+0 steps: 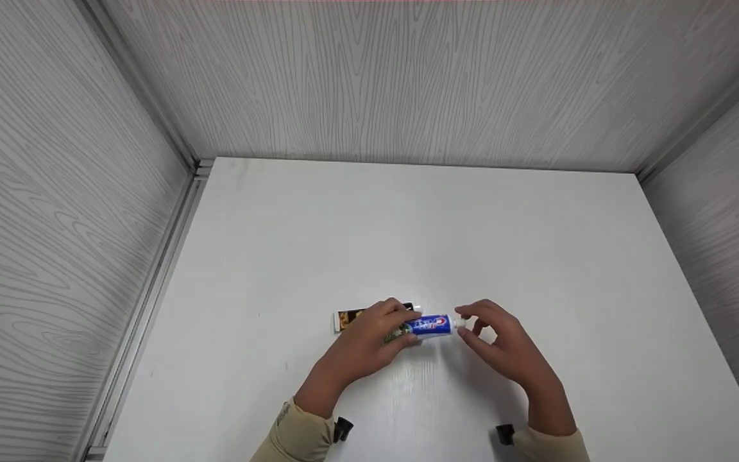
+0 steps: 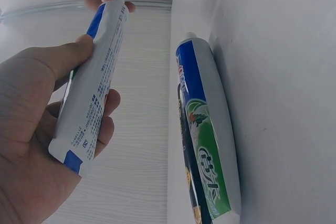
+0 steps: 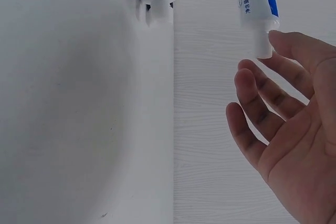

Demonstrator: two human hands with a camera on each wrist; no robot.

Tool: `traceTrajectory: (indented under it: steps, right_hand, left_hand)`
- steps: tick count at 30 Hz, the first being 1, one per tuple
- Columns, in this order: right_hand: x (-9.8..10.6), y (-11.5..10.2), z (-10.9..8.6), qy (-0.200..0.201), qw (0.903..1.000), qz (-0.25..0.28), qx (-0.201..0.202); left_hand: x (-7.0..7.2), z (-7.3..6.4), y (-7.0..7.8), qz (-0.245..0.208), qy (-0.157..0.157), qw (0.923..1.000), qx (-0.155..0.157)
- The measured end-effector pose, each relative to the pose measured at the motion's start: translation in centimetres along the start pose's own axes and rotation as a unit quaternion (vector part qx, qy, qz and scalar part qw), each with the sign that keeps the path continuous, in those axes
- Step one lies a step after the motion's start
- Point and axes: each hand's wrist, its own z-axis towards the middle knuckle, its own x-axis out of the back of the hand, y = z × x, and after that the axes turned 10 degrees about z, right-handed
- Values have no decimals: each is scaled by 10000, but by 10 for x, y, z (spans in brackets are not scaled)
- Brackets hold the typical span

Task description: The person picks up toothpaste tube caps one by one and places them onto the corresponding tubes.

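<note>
My left hand (image 1: 363, 337) grips a blue and white toothpaste tube (image 1: 432, 325) around its body, fingers on one side and thumb on the other. Printed small text on the tube's back (image 2: 97, 82) faces the left wrist camera. At the tube's white cap (image 3: 263, 44), my right hand (image 1: 504, 340) has its thumb and index finger, pinching it from two sides. The other right fingers are spread and loosely bent. Below the left hand, another toothpaste tube (image 2: 207, 129) in blue, green and white lies on the table, with a black and gold tube (image 1: 348, 318) beside it.
A white table (image 1: 433, 224) spreads beneath both hands. Grey wood-grain panels rise behind it (image 1: 376, 83), on the left (image 1: 55, 224) and on the right (image 1: 722, 192). Small black pieces sit by both sleeve cuffs (image 1: 305, 430).
</note>
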Motion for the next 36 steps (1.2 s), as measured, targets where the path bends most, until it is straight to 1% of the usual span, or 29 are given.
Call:
traceTrajectory:
  steps: [3, 7, 13, 24, 29, 36]
  right_hand:
    - [0, -1, -1, 95, 9999, -24, 55]
    - [-1, -3, -1, 214, 9998, -27, 5]
    - [-1, -2, -1, 251, 9997, -27, 55]
    - [-1, 0, 0, 262, 9995, -2, 203]
    - [0, 1, 1, 221, 9991, -23, 355]
    - [1, 1, 1, 50, 9997, -42, 230]
  left_hand:
    - [0, 0, 0, -21, 21, 10000, -3]
    - [0, 0, -1, -43, 22, 10000, -9]
    - [0, -1, 0, -39, 24, 10000, -25]
    - [0, 0, 0, -19, 27, 10000, -39]
    - [-1, 0, 0, 35, 24, 10000, -12]
    - [-3, 0, -2, 44, -5, 10000, 38]
